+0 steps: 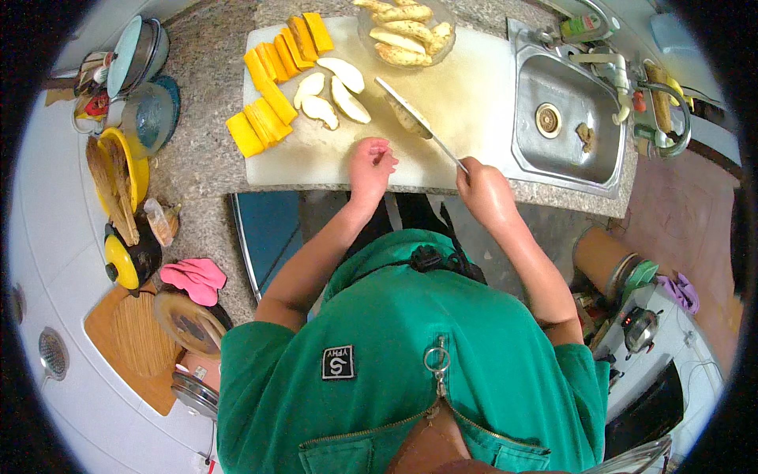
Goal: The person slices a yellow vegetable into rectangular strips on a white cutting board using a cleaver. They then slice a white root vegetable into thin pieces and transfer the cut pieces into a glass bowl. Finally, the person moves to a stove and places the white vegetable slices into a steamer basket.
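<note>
My right hand (pixel 487 188) grips the handle of a kitchen knife (pixel 445 148), its blade pointing away over a white cutting board (pixel 485 106). A piece of pale, rough-skinned vegetable (pixel 408 117) lies along the blade; whether it touches the steel I cannot tell. My left hand (pixel 372 166) is over the board's near edge, fingers loosely curled, with nothing visible in it. Left of the blade lie several peeled white pieces (pixel 345 75). Orange pumpkin-like slices (pixel 260 125) form rows on the board's left side. A clear bowl (pixel 448 50) holds several unpeeled pieces (pixel 405 29).
A steel sink (pixel 598 160) with a brown scrap (pixel 585 137) is at the right. On the granite counter (pixel 201 112) at the left stand stacked bowls (pixel 155 112), a yellow basket (pixel 140 172), a yellow-lidded pot (pixel 121 260) and a pink cloth (pixel 194 279).
</note>
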Action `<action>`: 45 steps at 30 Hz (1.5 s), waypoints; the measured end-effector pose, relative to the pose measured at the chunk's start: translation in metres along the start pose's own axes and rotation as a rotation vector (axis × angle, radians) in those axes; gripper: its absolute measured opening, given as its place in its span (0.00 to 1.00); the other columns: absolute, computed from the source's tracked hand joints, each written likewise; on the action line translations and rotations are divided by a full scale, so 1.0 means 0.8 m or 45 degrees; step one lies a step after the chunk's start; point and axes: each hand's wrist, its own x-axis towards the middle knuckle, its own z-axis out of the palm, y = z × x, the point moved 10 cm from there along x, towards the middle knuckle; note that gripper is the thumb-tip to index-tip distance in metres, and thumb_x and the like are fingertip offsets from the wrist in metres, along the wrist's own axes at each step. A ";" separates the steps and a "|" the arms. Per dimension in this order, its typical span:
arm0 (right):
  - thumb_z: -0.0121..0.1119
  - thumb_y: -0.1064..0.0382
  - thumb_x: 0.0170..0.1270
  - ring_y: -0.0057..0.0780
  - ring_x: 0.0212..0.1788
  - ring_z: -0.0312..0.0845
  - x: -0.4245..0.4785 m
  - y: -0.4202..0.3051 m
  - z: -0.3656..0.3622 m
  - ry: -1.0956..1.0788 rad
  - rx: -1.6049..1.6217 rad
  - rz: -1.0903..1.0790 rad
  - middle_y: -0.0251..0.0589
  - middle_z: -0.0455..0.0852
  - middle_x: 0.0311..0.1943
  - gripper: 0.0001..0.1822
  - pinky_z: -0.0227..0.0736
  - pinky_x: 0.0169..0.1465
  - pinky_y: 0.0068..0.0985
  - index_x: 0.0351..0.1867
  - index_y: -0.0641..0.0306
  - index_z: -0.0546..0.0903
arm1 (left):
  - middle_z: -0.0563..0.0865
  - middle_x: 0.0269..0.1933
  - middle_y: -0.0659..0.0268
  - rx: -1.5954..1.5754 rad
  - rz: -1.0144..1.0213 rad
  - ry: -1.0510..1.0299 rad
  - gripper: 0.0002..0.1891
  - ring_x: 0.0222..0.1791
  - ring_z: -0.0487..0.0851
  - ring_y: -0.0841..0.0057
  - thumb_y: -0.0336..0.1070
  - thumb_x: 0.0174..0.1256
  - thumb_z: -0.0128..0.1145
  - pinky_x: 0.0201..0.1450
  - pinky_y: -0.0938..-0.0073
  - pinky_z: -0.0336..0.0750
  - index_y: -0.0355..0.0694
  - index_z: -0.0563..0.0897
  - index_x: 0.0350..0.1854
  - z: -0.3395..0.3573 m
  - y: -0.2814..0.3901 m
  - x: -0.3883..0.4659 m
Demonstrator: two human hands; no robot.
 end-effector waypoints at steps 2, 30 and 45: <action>0.55 0.61 0.66 0.61 0.33 0.82 0.009 0.016 0.020 -0.021 -0.024 0.012 0.62 0.84 0.27 0.12 0.77 0.41 0.52 0.34 0.70 0.80 | 0.82 0.43 0.61 -0.033 0.001 -0.008 0.12 0.39 0.87 0.72 0.22 0.68 0.56 0.38 0.75 0.83 0.33 0.75 0.52 0.006 0.002 -0.002; 0.57 0.61 0.74 0.17 0.14 0.69 -0.052 0.129 0.051 0.421 0.968 0.445 0.30 0.74 0.14 0.12 0.63 0.19 0.23 0.32 0.65 0.76 | 0.80 0.50 0.61 1.849 1.553 -0.764 0.19 0.55 0.77 0.63 0.38 0.62 0.55 0.64 0.55 0.68 0.45 0.81 0.57 0.113 0.095 -0.013; 0.56 0.62 0.75 0.15 0.15 0.67 -0.049 0.143 0.053 0.526 0.752 0.364 0.28 0.73 0.15 0.10 0.61 0.18 0.21 0.34 0.65 0.76 | 0.78 0.58 0.58 1.650 1.374 -0.295 0.28 0.60 0.74 0.61 0.44 0.59 0.67 0.69 0.54 0.64 0.42 0.79 0.62 0.020 0.194 -0.003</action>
